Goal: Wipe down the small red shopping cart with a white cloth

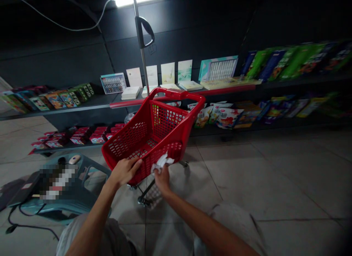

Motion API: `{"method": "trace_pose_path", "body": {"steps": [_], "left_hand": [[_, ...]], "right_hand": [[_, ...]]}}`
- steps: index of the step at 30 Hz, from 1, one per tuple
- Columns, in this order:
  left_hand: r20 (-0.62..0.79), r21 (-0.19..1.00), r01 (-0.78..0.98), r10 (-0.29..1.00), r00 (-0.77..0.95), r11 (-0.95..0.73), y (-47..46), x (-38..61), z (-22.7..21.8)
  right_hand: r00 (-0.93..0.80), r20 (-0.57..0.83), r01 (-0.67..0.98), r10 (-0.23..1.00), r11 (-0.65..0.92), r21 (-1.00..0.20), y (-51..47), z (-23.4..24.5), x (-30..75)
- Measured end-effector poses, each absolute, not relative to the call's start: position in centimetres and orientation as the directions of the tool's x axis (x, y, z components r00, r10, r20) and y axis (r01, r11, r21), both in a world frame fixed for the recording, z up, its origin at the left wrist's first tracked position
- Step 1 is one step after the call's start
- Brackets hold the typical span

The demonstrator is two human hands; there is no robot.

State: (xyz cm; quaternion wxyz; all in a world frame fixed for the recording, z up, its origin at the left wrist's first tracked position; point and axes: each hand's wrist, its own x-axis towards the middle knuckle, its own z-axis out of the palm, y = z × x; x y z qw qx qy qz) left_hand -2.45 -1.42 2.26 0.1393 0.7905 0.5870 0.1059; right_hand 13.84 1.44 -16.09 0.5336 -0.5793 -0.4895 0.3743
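Observation:
A red plastic shopping basket on wheels (143, 135) stands tilted on the tiled floor in front of me. My left hand (124, 170) grips its near rim, fingers curled over the edge. My right hand (162, 178) is closed on a crumpled white cloth (162, 162) and presses it against the basket's near outer wall. The basket's metal pull handle (143, 47) rises upright behind it. The basket looks empty inside.
Dark shelves (82, 102) along the wall hold cards, boxes and colourful packets. A blue-green plastic stool (79, 190) with small items on it sits at my left, with black cables on the floor. Bare floor tiles (261, 175) stretch to the right.

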Motion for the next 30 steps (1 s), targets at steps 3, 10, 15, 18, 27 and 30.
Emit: {"method": "trace_pose_path", "body": {"steps": [3,10,15,18,27,30], "left_hand": [[0.020,0.299,0.911,0.956,0.291,-0.284,-1.3,-2.8,1.9],[0.087,0.203,0.913,0.935,0.343,-0.353,-1.1,-3.7,0.8],[0.090,0.242,0.903,0.935,0.342,-0.354,-1.0,-5.0,1.2],[0.097,0.259,0.902,0.939,0.331,-0.345,-1.0,-5.9,1.5],[0.074,0.087,0.972,0.974,0.212,-0.218,-1.6,-5.2,3.0],[0.089,0.081,0.975,0.975,0.202,-0.209,-1.2,-3.6,3.0]], "right_hand": [[-0.083,0.177,0.074,0.981,0.183,-0.980,-3.3,-15.6,10.1],[-0.370,-0.260,-0.102,0.892,-0.317,-0.943,-2.6,-14.1,10.9],[0.086,-0.257,-0.209,0.963,-0.234,-0.949,5.3,-13.4,18.7],[0.319,-0.173,-0.219,0.932,-0.105,-0.970,9.5,-12.0,24.0],[0.489,0.426,0.279,0.762,0.326,-0.903,14.0,-7.1,31.3],[0.442,0.395,0.334,0.805,0.261,-0.906,14.3,-7.7,30.7]]}}
